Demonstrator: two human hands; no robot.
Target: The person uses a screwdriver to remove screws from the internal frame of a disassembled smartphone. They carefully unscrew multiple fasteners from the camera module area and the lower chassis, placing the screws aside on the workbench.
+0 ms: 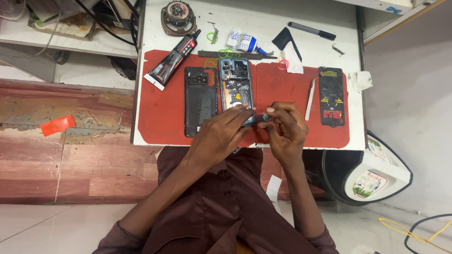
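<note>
Head view: opened phone (236, 89) on red mat (165, 113), steadied at near end by left hand (221, 134), fingers pressed flat. Right hand (285, 129) pinches small dark tool (263, 117) beside phone's near corner. Back cover (200, 99) left of phone, tweezers (310, 99) right.

The opened phone (236, 89) shows bare metal and glossy circuit parts inside a blue-green frame. Left of it, the black back cover (200, 100) looks like smooth plastic. Beneath it lies a matt red mat (162, 117), seemingly rubber, on a scuffed white painted table (263, 19).
</note>
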